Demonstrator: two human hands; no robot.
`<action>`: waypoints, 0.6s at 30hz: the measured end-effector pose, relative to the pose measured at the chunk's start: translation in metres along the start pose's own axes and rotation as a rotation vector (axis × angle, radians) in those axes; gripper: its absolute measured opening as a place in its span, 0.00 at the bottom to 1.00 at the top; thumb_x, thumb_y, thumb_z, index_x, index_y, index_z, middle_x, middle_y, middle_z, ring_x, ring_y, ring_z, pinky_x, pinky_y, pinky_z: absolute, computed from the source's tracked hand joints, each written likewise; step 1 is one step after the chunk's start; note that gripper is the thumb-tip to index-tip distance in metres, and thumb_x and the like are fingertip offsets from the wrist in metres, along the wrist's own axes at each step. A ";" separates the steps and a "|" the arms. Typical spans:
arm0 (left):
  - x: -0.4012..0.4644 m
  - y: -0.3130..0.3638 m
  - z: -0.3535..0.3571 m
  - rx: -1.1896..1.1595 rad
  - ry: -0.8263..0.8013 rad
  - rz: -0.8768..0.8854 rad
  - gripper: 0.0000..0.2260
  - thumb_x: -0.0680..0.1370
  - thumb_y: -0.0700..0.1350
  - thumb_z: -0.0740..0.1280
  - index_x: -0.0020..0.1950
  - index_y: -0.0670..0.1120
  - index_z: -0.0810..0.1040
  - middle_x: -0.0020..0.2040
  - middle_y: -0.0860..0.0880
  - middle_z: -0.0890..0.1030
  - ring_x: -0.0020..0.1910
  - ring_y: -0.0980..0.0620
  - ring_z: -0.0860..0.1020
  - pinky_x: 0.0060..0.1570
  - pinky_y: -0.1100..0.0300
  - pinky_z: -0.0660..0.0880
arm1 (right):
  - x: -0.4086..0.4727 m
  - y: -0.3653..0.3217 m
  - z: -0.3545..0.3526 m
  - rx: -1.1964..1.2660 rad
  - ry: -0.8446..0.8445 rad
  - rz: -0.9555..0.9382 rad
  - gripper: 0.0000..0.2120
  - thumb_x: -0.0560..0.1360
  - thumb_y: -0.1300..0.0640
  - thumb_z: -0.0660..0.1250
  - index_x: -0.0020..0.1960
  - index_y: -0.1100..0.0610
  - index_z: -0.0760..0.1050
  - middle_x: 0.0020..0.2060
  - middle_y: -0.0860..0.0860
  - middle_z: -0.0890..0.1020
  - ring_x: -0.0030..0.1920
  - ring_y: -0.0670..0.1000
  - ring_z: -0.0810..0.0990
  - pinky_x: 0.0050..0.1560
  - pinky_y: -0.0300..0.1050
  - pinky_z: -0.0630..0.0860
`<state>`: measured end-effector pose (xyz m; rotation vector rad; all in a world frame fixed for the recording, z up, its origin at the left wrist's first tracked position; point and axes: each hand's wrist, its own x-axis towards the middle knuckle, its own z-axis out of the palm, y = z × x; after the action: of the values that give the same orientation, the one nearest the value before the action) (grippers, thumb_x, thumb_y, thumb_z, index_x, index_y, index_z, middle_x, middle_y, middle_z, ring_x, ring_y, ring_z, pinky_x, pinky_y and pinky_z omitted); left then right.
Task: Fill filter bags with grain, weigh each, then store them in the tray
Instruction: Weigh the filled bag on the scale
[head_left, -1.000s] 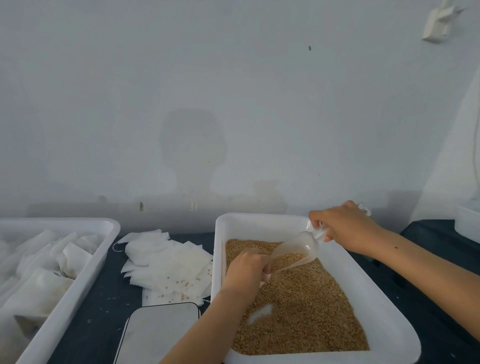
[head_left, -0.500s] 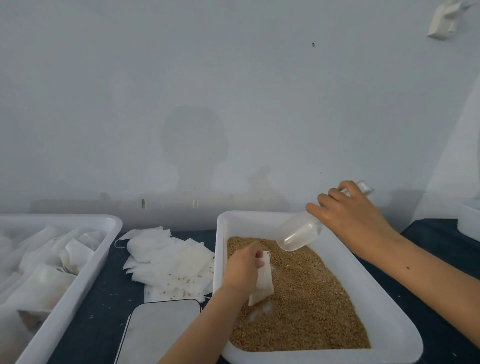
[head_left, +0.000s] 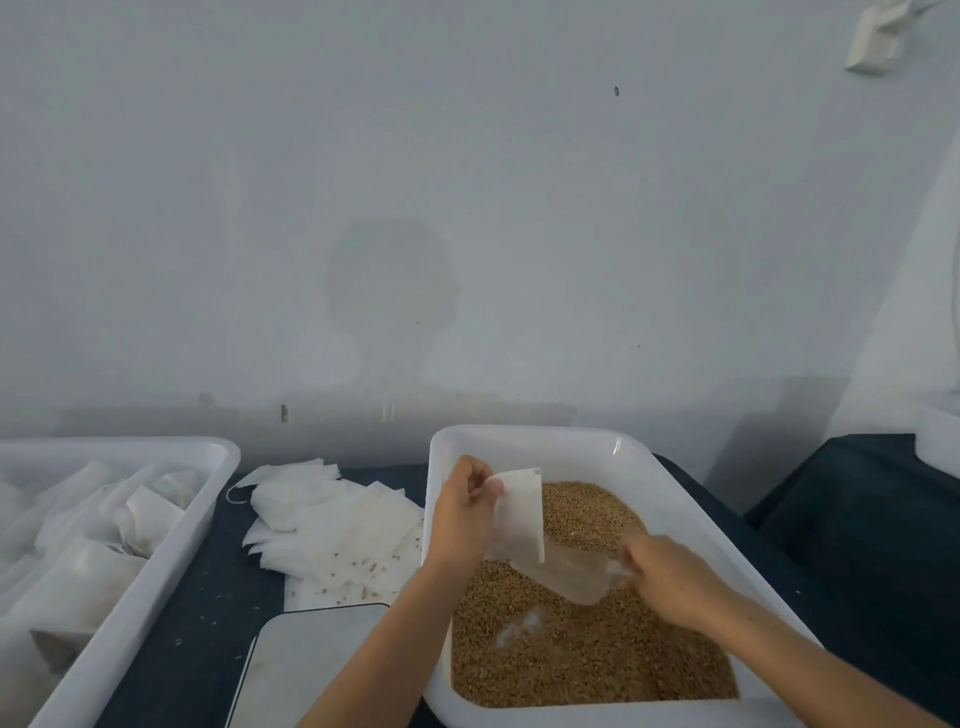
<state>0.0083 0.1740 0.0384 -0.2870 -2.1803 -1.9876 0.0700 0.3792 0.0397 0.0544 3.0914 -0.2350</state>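
So half a second back the scoop was up in the air, empty, near the far rim of the grain bin. Here the right hand (head_left: 670, 582) had dropped it low again, fingers wrapped round the handle, and the scoop (head_left: 566, 574) lay blurred on the grain (head_left: 587, 654). The left hand (head_left: 462, 519) was pinching the filter bag (head_left: 519, 517) by its top corner, lifted higher than before, hanging over the bin (head_left: 524, 441). Looked to me like another scoop was coming, so the bag wasn't full enough for the scale (head_left: 311, 665) yet. Finished bags sat in the tray (head_left: 171, 540) on the left.
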 end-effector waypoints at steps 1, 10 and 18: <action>-0.001 0.002 0.000 0.005 -0.020 0.044 0.10 0.78 0.39 0.62 0.38 0.50 0.69 0.37 0.53 0.72 0.37 0.56 0.68 0.36 0.65 0.65 | -0.001 -0.003 0.003 0.011 0.002 -0.002 0.03 0.79 0.55 0.61 0.48 0.51 0.67 0.40 0.42 0.73 0.40 0.40 0.73 0.36 0.32 0.69; -0.016 0.035 -0.010 0.119 -0.162 0.370 0.10 0.76 0.39 0.67 0.37 0.52 0.73 0.27 0.59 0.71 0.29 0.60 0.66 0.33 0.70 0.64 | -0.012 -0.052 -0.021 0.847 -0.087 -0.156 0.22 0.70 0.46 0.71 0.63 0.44 0.71 0.57 0.38 0.78 0.57 0.40 0.77 0.61 0.45 0.74; -0.043 0.065 -0.077 -0.108 0.039 0.267 0.11 0.74 0.44 0.70 0.51 0.53 0.71 0.48 0.53 0.77 0.39 0.54 0.77 0.40 0.60 0.75 | -0.027 -0.144 -0.032 1.544 0.145 -0.087 0.08 0.74 0.62 0.67 0.52 0.59 0.80 0.45 0.55 0.84 0.45 0.52 0.83 0.38 0.44 0.80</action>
<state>0.0666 0.1023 0.0967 -0.5200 -1.9001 -1.9446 0.0907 0.2408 0.0940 -0.0251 2.1658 -2.4542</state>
